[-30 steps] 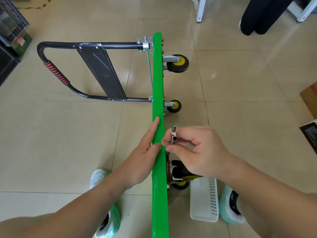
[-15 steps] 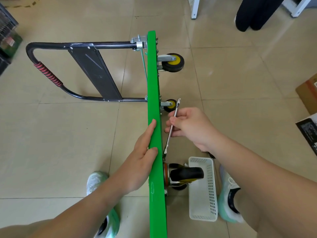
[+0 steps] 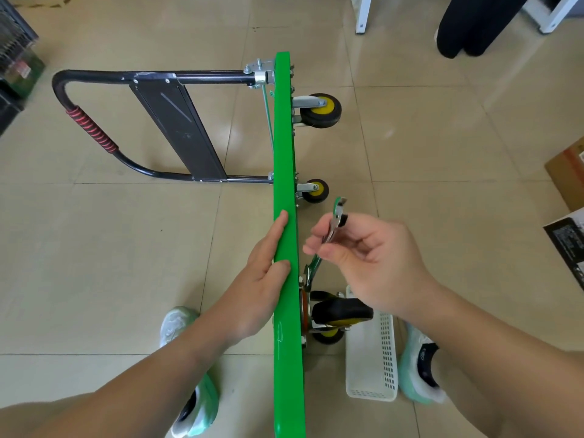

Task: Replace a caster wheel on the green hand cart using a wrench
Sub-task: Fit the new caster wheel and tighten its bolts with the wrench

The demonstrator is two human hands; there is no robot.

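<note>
The green hand cart [image 3: 286, 159] stands on its edge, running away from me, with its black handle [image 3: 94, 134] folded out to the left. My left hand [image 3: 262, 279] rests flat against the cart's left face, thumb on the top edge. My right hand [image 3: 369, 260] pinches a silver wrench [image 3: 330, 238] by its shaft. The wrench's lower jaw sits at the mounting plate of the near black caster wheel [image 3: 341, 311]. A smaller yellow-hubbed wheel [image 3: 330, 335] shows below it. Two far casters [image 3: 320, 110] [image 3: 314, 191] stick out to the right.
A white perforated basket [image 3: 371, 358] lies on the tiled floor just right of the near caster, between my shoes [image 3: 420, 368] [image 3: 189, 374]. A cardboard box [image 3: 568, 172] and a black booklet [image 3: 568, 245] lie at the right edge. Another person's dark legs [image 3: 471, 23] stand at the top right.
My right hand has swung the wrench from upright near the cart's edge down to the near caster's plate, then shifted slightly right. My left hand has stayed on the cart.
</note>
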